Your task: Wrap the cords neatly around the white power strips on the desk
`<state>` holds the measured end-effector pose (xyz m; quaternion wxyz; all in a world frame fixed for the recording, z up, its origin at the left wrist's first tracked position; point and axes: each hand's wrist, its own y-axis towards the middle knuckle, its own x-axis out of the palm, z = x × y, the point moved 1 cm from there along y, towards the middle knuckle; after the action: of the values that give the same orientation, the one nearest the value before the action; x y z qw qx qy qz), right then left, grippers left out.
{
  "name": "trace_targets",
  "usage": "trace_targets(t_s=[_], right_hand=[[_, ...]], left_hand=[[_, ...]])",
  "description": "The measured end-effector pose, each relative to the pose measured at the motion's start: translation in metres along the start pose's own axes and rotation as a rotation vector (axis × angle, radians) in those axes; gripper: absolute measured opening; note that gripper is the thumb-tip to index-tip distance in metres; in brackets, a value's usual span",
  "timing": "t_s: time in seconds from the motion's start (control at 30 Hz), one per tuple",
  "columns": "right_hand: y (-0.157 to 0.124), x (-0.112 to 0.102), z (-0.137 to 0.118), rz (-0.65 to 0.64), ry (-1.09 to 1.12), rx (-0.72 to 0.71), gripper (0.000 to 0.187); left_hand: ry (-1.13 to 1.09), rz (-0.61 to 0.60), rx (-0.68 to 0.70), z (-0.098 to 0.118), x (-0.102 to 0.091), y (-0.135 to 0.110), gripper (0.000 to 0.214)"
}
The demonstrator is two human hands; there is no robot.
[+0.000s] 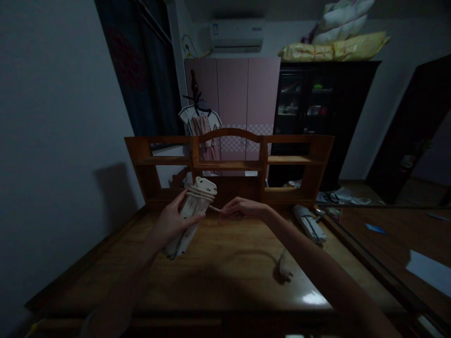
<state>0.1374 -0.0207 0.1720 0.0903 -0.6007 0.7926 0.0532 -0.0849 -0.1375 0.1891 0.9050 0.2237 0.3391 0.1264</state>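
My left hand (176, 218) grips a white power strip (190, 227), which is tilted above the wooden desk (225, 281). Several turns of its white cord (200, 193) are wound around the strip's upper end. To the right of the strip, my right hand (239, 207) pinches the cord where it runs off the strip. The cord's loose end, with its plug (283, 270), hangs or lies blurred below my right forearm. A second power strip (310, 224) rests at the desk's right, its cord wrapped around one end.
A low wooden shelf unit (229, 165) stands along the desk's back edge. On the left is a white wall (63, 141). At the right, a lower brown surface (380, 239) bears a white paper (430, 272) and a blue card (374, 228).
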Motion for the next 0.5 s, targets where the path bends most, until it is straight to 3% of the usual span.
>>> trace_targets(t_s=[0.13,0.23,0.33,0.5], right_hand=[[0.008,0.007,0.011,-0.088,0.123,0.044,0.037],[0.008,0.010,0.006,-0.035,0.105,0.023,0.038],[0.004,0.015,-0.006,0.169,-0.084,-0.043,0.040],[-0.002,0.032,-0.010,0.595,-0.722,-0.163,0.026]], left_hand=[[-0.020,-0.008,-0.012,-0.001,-0.002,-0.004,0.081],[-0.019,-0.005,-0.020,-0.005,-0.005,-0.006,0.081],[0.027,0.034,-0.054,-0.011,-0.008,-0.008,0.081],[0.097,0.100,-0.088,-0.021,-0.014,-0.011,0.081]])
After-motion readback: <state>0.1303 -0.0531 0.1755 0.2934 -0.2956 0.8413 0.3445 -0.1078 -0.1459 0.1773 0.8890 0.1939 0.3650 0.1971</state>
